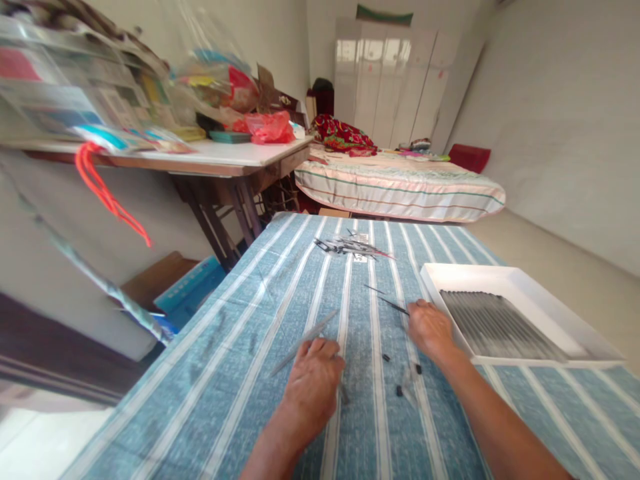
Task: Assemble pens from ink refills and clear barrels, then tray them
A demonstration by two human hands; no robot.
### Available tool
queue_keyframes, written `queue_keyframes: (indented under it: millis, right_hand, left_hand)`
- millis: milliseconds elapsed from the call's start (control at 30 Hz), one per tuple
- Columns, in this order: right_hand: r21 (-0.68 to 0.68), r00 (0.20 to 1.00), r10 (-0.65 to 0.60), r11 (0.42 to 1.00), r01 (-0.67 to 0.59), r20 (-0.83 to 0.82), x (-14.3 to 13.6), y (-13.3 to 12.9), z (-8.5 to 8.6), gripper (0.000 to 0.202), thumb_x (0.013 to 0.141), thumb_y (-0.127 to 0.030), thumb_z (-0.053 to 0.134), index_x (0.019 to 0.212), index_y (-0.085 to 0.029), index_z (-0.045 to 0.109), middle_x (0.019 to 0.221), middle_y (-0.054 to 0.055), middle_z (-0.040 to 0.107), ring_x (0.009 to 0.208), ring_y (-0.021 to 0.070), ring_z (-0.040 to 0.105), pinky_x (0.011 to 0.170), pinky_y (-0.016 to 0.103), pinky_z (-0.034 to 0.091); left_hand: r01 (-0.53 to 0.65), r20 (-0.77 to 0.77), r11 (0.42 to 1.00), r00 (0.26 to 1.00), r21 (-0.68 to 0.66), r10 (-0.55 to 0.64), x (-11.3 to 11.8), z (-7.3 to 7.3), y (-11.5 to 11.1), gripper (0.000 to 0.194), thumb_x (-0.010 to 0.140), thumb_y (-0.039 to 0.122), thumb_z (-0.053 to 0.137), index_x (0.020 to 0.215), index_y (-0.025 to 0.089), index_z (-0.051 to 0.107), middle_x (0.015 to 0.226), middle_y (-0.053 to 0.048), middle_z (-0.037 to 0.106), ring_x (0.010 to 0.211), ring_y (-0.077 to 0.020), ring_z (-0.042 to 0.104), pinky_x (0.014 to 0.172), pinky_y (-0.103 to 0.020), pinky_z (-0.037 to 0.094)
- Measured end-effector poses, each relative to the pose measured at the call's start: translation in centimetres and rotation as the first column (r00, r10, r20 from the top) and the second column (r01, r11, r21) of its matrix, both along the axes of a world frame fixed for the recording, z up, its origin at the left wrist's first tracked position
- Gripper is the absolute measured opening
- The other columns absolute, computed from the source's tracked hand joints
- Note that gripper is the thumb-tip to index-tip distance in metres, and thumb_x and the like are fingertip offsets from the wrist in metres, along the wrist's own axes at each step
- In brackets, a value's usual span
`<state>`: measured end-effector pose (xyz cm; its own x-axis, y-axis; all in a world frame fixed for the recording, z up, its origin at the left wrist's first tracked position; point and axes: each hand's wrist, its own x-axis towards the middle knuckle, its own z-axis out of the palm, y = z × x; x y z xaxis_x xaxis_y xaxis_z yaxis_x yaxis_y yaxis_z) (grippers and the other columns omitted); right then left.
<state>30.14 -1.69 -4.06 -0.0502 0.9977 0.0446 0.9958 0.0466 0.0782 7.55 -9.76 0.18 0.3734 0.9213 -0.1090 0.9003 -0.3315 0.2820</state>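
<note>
My left hand (316, 373) is closed around a slim grey stick (305, 343) that slants up to the right over the striped cloth. Closed on a thin dark rod (394, 305), my right hand (431, 327) is beside the left wall of a white tray (595, 347). Inside the tray lies a row of grey sticks (493, 323). Small black pieces (419, 369) rest on the cloth between my hands, near a blurred clear item (409, 388). Farther back is a loose pile of thin dark parts (350, 247).
Blue striped cloth (280, 413) covers the table. A side table (240, 155) at the left holds bags and plastic boxes, with an orange cord (107, 200) hanging off its edge. A bed (400, 187) stands behind. Below left is a blue box (193, 287).
</note>
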Motion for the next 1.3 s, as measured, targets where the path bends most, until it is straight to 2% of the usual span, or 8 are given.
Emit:
queue_keyframes:
  millis: [167, 300, 467, 600, 733, 933, 1067, 1300]
  right_hand:
    - [-0.055, 1.0, 0.0, 0.998, 0.001, 0.026, 0.2, -0.2, 0.6, 0.027, 0.08, -0.01, 0.041, 0.089, -0.014, 0.066, 0.093, 0.011, 0.063, 0.089, 0.0213, 0.058, 0.072, 0.029, 0.038]
    - [-0.11, 0.999, 0.01, 0.994, -0.005, 0.044, 0.3, -0.3, 1.0, 0.026, 0.077, -0.009, 0.042, 0.085, -0.014, 0.066, 0.096, 0.011, 0.063, 0.09, 0.0219, 0.057, 0.072, 0.029, 0.038]
    - [-0.161, 0.994, 0.088, 0.984, -0.077, 0.065, 0.6, -0.6, 1.3, 0.026, 0.073, -0.005, 0.043, 0.083, -0.012, 0.066, 0.098, 0.013, 0.061, 0.092, 0.0231, 0.056, 0.073, 0.031, 0.037]
    - [-0.169, 0.988, 0.139, 0.977, -0.127, 0.066, 0.7, -0.8, 1.5, 0.025, 0.071, -0.002, 0.044, 0.08, -0.011, 0.066, 0.097, 0.014, 0.06, 0.092, 0.0245, 0.055, 0.069, 0.031, 0.037]
    - [-0.138, 0.973, 0.231, 0.963, -0.231, -0.014, 0.7, -1.0, 2.0, 0.017, 0.071, -0.007, 0.048, 0.075, -0.013, 0.063, 0.09, 0.011, 0.059, 0.086, 0.0222, 0.056, 0.068, 0.029, 0.035]
    - [0.039, 0.886, 0.445, 0.895, -0.444, -0.134, 0.0, -2.0, 3.3, 0.015, 0.069, -0.007, 0.044, 0.071, -0.017, 0.055, 0.085, 0.005, 0.057, 0.082, 0.017, 0.052, 0.07, 0.026, 0.033]
    - [0.063, 0.869, 0.479, 0.878, -0.475, -0.124, -0.9, -2.6, 3.8, 0.014, 0.072, -0.008, 0.044, 0.073, -0.017, 0.055, 0.083, 0.005, 0.057, 0.08, 0.0173, 0.052, 0.07, 0.026, 0.033]
    - [0.031, 0.869, 0.489, 0.872, -0.488, -0.071, -1.7, -3.0, 4.0, 0.015, 0.076, -0.009, 0.045, 0.074, -0.017, 0.057, 0.078, 0.004, 0.058, 0.072, 0.0166, 0.053, 0.067, 0.028, 0.03]
  left_hand:
    - [0.067, -0.083, 0.996, 0.995, 0.062, -0.062, 0.1, -0.3, -0.2, 0.029, 0.073, 0.002, 0.041, 0.077, 0.018, 0.064, 0.091, -0.007, 0.062, 0.094, -0.0227, 0.052, 0.09, -0.04, 0.035]
    - [0.084, -0.076, 0.991, 0.994, 0.107, -0.076, 0.5, -1.0, -0.7, 0.026, 0.074, 0.002, 0.039, 0.076, 0.017, 0.06, 0.086, -0.007, 0.061, 0.088, -0.023, 0.053, 0.085, -0.038, 0.038]
    - [0.021, 0.046, 0.998, 0.999, 0.056, -0.024, 0.8, -1.1, -0.8, 0.019, 0.075, 0.006, 0.042, 0.082, 0.017, 0.055, 0.086, -0.006, 0.06, 0.086, -0.0208, 0.055, 0.084, -0.034, 0.04]
    - [-0.094, 0.223, 0.995, 0.971, 0.024, 0.087, 0.5, -0.8, -0.5, 0.016, 0.079, 0.01, 0.039, 0.085, 0.019, 0.051, 0.086, -0.005, 0.06, 0.079, -0.0182, 0.058, 0.071, -0.028, 0.043]
    - [-0.159, 0.309, 0.987, 0.94, 0.017, 0.146, 0.2, -0.9, -0.3, 0.015, 0.083, 0.013, 0.037, 0.083, 0.02, 0.051, 0.082, -0.004, 0.06, 0.077, -0.0176, 0.059, 0.068, -0.026, 0.043]
    - [-0.155, 0.308, 0.985, 0.943, 0.079, 0.123, 0.1, -1.2, -0.3, 0.017, 0.085, 0.015, 0.037, 0.088, 0.019, 0.054, 0.085, -0.005, 0.06, 0.079, -0.0178, 0.059, 0.07, -0.026, 0.043]
    - [-0.142, 0.294, 0.986, 0.95, 0.092, 0.11, 0.1, -1.2, -0.3, 0.017, 0.085, 0.016, 0.038, 0.088, 0.018, 0.055, 0.086, -0.006, 0.06, 0.079, -0.0179, 0.059, 0.069, -0.025, 0.043]
    - [-0.12, 0.278, 0.989, 0.956, 0.088, 0.091, 0.2, -1.1, -0.3, 0.017, 0.086, 0.017, 0.038, 0.086, 0.019, 0.055, 0.084, -0.006, 0.059, 0.078, -0.0178, 0.059, 0.069, -0.025, 0.043]
